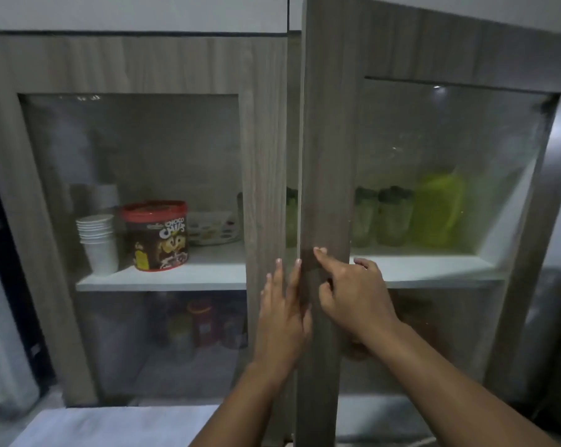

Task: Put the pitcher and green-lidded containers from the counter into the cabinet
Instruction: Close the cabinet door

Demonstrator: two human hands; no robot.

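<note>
**Both hands at the cabinet doors**

Our left hand (282, 314) lies flat, fingers straight, where the two doors meet. Our right hand (353, 295) presses a straight forefinger on the ajar right door (327, 156), its other fingers curled, holding nothing. Behind its glass, the yellow-green pitcher (437, 211) stands on the upper shelf (434, 269), just beside the green-lidded containers (395, 217).

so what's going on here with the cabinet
A person is at the cabinet with both hands where its two glass doors meet. The right door is slightly ajar. The right hand is on its frame with the index finger stretched out, and the left hand lies flat, fingers straight, by the gap. The pitcher and green-lidded containers are already on the shelf behind that door's glass.
</note>
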